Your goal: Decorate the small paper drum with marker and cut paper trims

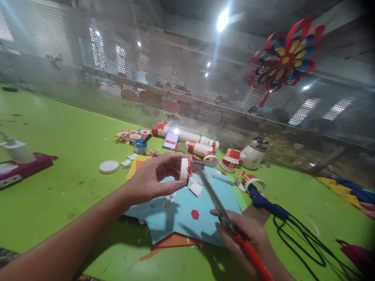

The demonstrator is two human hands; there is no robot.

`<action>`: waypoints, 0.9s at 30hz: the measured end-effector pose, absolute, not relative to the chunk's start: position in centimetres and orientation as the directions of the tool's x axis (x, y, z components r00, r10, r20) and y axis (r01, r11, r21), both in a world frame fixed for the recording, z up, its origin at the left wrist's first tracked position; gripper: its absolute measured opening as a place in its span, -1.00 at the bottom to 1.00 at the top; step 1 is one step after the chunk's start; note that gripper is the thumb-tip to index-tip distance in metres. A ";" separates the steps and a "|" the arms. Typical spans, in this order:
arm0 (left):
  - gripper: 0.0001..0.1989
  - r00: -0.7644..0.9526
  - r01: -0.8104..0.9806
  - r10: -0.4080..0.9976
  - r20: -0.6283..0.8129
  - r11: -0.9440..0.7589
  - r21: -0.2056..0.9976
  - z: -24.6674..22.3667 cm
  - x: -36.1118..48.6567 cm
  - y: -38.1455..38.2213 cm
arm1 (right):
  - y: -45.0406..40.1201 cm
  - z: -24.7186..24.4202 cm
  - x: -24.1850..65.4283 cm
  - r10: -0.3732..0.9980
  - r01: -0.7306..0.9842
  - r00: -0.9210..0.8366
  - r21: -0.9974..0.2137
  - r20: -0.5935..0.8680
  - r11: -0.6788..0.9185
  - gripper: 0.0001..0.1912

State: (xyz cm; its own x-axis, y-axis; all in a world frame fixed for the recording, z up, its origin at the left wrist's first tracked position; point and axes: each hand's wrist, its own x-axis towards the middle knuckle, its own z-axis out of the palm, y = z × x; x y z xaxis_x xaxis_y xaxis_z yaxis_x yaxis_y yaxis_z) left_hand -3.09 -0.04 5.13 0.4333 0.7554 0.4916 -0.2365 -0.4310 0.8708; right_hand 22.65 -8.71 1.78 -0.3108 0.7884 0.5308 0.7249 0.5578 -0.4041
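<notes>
My left hand [146, 177] pinches a white paper cup ring [184, 171] with a red edge, holding it up between thumb and fingers. In my right hand [254, 234] are metal scissors [215, 198] with red handles; their blades point up and away, the tips close to the ring's right side. Whether the tips touch the ring I cannot tell. Below both hands lies light blue paper [181, 214] over orange sheets. On the blue paper are a small red hexagon [195, 214], a white paper scrap [196, 189] and tiny red and white bits.
Beyond the hands are red-and-white cups [232, 158], a phone [171, 139], a blue-labelled jar [140, 146] and a white lid [109, 167]. A blue glue gun [268, 203] with a looped cord lies right. Left sits a purple power strip [26, 169]. A paper flower [288, 58] hangs above.
</notes>
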 end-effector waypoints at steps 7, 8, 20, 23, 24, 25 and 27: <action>-0.48 0.492 -0.283 0.752 0.438 -0.338 0.898 5.3 -3.6 0.3 | -8.1 1.8 23.6 0.789 0.710 -0.346 -0.408 0.507 0.574 -0.74; -0.47 0.487 -0.296 0.757 0.435 -0.325 0.898 5.2 -3.8 0.4 | -8.0 1.8 23.6 0.787 0.704 -0.362 -0.407 0.500 0.582 -0.73; -0.59 0.518 -0.336 0.733 0.440 -0.299 0.893 4.9 -3.8 0.8 | -8.5 2.2 23.1 0.748 0.695 -0.470 -0.326 0.470 0.641 -0.72; -0.63 0.510 -0.259 0.764 0.395 -0.302 0.918 5.0 -4.3 0.9 | -8.6 2.2 23.1 0.795 0.691 -0.441 -0.408 0.416 0.597 -0.72; -0.64 0.503 -0.237 0.767 0.398 -0.321 0.917 5.0 -4.5 1.0 | -8.8 2.3 23.1 0.809 0.680 -0.446 -0.443 0.382 0.584 -0.73; -0.65 0.497 -0.230 0.765 0.410 -0.339 0.912 5.0 -4.6 1.1 | -9.0 2.6 23.1 0.821 0.667 -0.456 -0.479 0.343 0.570 -0.73; -0.68 0.506 -0.252 0.747 0.431 -0.350 0.902 5.1 -4.8 1.2 | -9.4 3.4 23.0 0.841 0.657 -0.472 -0.530 0.264 0.536 -0.72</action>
